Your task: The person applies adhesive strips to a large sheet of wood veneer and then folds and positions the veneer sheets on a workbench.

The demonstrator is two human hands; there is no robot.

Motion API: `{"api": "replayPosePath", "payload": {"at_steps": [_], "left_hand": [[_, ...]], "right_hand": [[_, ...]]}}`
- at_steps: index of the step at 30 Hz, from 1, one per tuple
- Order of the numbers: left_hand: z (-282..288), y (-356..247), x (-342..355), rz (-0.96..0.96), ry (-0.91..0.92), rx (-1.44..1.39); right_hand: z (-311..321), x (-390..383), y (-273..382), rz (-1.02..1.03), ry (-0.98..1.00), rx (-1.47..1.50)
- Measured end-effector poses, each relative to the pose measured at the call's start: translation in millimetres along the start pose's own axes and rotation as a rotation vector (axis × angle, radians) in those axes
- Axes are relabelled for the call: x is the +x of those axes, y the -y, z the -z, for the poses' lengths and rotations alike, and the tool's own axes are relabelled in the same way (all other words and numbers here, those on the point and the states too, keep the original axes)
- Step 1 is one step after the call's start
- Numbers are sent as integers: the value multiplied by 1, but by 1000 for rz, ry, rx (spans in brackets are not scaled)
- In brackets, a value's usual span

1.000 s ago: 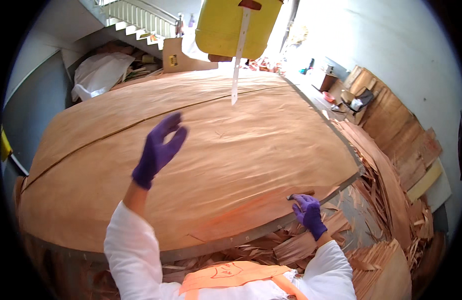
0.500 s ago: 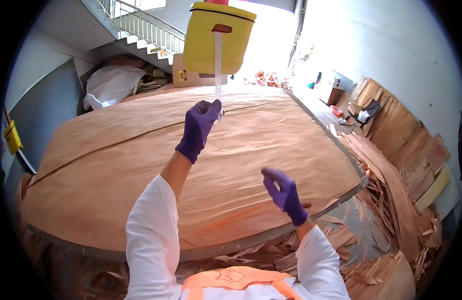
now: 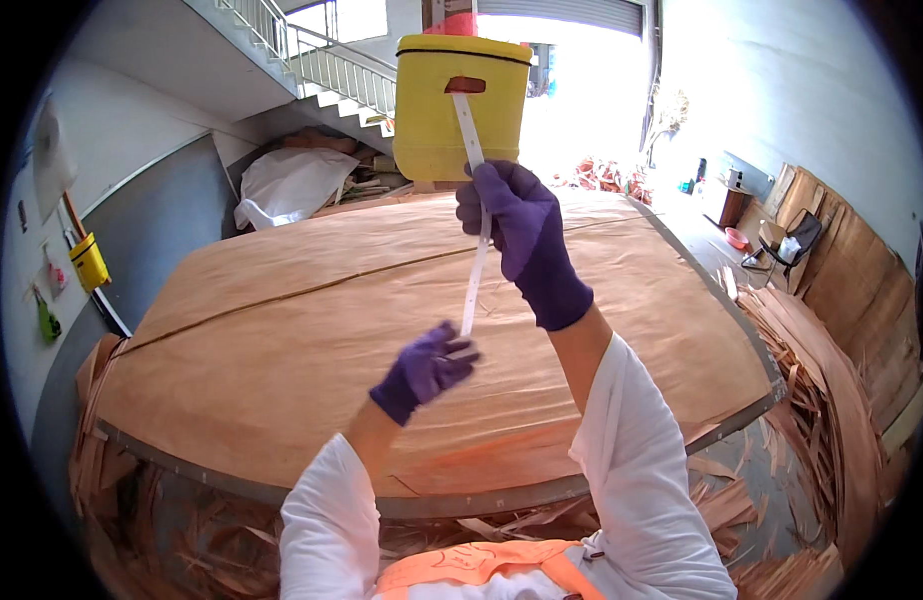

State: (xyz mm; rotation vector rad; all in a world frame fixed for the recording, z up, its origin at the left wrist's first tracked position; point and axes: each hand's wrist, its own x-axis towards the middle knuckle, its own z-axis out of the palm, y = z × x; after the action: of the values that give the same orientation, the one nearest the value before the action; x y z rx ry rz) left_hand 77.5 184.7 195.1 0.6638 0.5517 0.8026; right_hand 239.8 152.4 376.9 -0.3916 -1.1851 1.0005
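A yellow plastic box (image 3: 462, 125) with a black cord around its top hangs over the far side of the table. From the reddish-brown slot (image 3: 465, 85) in its front comes a white strap (image 3: 476, 275) dotted with small marks or holes. My right hand (image 3: 522, 225), in a purple glove, is closed around the strap below the box. Below it, my left hand (image 3: 427, 372), also in a purple glove, is beside the strap's lower end, fingers apart and slightly blurred. Whether its fingers touch the strap I cannot tell. Beneath both hands lies a broad reddish-tan veneer sheet (image 3: 312, 345).
A thin brown cord or strip (image 3: 312, 291) crosses the sheet. Torn veneer strips (image 3: 822, 370) lie heaped along the right side and near edge of the table. Tall wood sheets (image 3: 862, 290) lean on the right wall, near a black chair (image 3: 797, 245). A staircase (image 3: 342, 85) rises at back left.
My right hand has risen from over the sheet and taken hold of the strap. My left hand has let go of it and moved down. The view has shifted.
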Motion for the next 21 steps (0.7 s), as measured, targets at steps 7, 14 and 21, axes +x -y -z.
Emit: {"api": "replayPosePath", "payload": {"at_steps": [7,14,21], "left_hand": [[-96,-81,-40,-903,-160,614],[-178,-102,-29,-901,34,998],[-149,-175,3,-1608,59,2048]], "right_hand": [[19,-49,9,-158,-86,-8],[42,-112,8,-366,-112,37],[47,-107,22,-289,-42,-191]]}}
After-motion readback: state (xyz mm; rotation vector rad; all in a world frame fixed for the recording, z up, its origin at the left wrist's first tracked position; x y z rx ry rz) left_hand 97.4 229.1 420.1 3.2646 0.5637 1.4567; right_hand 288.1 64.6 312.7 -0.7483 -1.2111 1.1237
